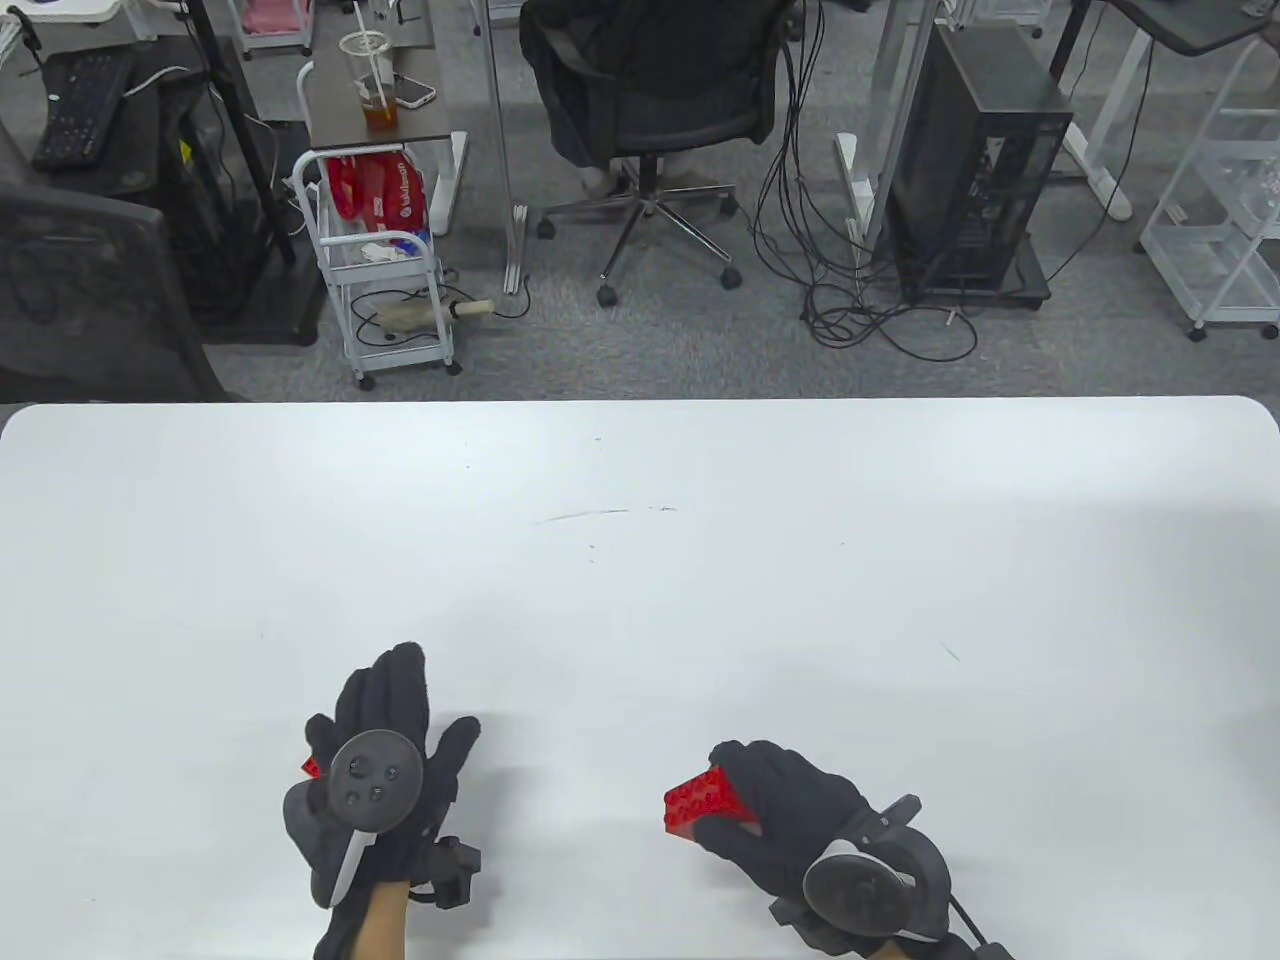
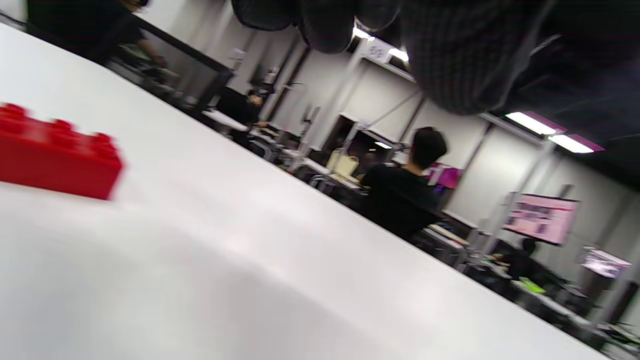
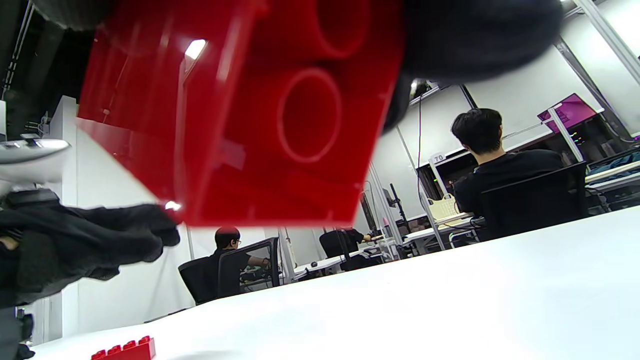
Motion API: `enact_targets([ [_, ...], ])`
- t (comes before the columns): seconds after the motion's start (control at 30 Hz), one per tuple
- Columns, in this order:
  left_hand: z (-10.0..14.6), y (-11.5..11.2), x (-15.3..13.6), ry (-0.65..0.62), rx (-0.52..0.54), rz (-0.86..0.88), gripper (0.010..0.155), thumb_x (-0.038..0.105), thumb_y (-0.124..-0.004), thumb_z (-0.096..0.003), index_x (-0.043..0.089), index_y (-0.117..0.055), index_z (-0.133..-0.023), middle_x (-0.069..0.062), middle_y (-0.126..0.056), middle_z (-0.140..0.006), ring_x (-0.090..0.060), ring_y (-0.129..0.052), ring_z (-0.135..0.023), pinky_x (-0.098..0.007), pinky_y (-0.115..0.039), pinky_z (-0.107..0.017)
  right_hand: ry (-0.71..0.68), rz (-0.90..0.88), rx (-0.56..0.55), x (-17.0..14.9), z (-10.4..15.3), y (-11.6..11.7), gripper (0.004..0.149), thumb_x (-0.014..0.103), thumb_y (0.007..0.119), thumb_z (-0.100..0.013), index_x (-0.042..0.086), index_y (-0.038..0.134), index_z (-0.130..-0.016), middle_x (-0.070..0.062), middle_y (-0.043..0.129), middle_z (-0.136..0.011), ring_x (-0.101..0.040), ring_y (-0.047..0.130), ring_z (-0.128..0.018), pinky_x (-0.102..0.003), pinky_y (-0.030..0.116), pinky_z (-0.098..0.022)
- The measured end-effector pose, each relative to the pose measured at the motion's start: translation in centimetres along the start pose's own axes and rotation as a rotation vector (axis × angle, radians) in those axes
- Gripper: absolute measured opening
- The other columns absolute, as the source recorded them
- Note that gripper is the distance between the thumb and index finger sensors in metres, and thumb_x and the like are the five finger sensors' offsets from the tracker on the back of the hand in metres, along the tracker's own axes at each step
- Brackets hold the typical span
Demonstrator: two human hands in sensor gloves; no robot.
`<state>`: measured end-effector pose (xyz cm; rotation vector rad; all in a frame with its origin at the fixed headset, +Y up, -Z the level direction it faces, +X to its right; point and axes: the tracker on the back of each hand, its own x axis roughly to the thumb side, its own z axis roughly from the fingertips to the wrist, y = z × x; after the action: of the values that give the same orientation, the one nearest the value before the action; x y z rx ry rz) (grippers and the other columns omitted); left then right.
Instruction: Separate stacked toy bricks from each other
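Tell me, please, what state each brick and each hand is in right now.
Red brick on the table: lying studs up, apart from the other, not held.
Red brick in hand: lifted off the table, hollow underside showing in the right wrist view.
Left hand: fingers spread, holding nothing.
Right hand: grips the lifted brick.
Table: bears the loose brick.

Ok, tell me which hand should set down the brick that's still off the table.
Right. The right hand already grips that red brick above the table; the left hand is open, its brick already lying on the table.
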<state>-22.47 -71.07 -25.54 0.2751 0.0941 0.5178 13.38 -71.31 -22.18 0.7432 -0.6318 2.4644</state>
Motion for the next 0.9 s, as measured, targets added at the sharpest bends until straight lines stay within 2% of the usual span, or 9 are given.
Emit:
enact_targets([
  [0.13, 0.9, -0.8, 2.6, -0.187, -0.076, 0.03, 0.089, 0.056, -0.078, -0.0431, 0.029, -0.036, -0.117, -0.001, -0.048, -0.123, -0.036, -0.048, -0.115, -0.069, -0.036, -0.078, 0.013, 0.008, 0.002, -0.2, -0.1, 0.2, 0.064, 0.069, 0.054, -0.048, 0.028, 0.062, -0.097, -0.001, 0.088, -0.078, -0.023, 0.1, -0.048, -0.039, 0.088, -0.024],
  [0.37, 2.3, -2.4, 5.8, -0.382, -0.169, -0.005, 0.089, 0.059, -0.076, -0.0425, 0.029, -0.036, -0.117, 0.0, -0.051, -0.123, -0.035, -0.052, -0.114, -0.07, -0.037, -0.078, 0.013, 0.035, 0.0, -0.1, -0.1, 0.2, 0.064, 0.069, 0.055, -0.049, 0.028, 0.063, -0.098, -0.001, 0.088, -0.078, -0.023, 0.101, -0.049, -0.039, 0.088, -0.025],
  [0.67, 3.7, -3.5, 8.3, -0.536, -0.267, 0.071, 0.091, 0.061, -0.074, -0.0412, 0.029, -0.035, -0.117, 0.0, -0.052, -0.122, -0.034, -0.054, -0.114, -0.068, -0.041, -0.079, 0.009, 0.083, 0.018, 0.0, 0.0, 0.6, 0.064, 0.068, 0.056, -0.048, 0.028, 0.063, -0.098, -0.001, 0.088, -0.079, -0.022, 0.101, -0.051, -0.038, 0.088, -0.026],
  [0.9, 5.0, -4.9, 10.1, -0.619, -0.387, 0.126, 0.092, 0.06, -0.075, -0.0415, 0.027, -0.033, -0.117, -0.002, -0.052, -0.122, -0.034, -0.058, -0.112, -0.066, -0.045, -0.079, -0.021, 0.114, 0.039, 0.7, 0.2, 1.0, 0.064, 0.067, 0.057, -0.048, 0.028, 0.063, -0.099, 0.0, 0.088, -0.08, -0.022, 0.1, -0.054, -0.038, 0.088, -0.029],
])
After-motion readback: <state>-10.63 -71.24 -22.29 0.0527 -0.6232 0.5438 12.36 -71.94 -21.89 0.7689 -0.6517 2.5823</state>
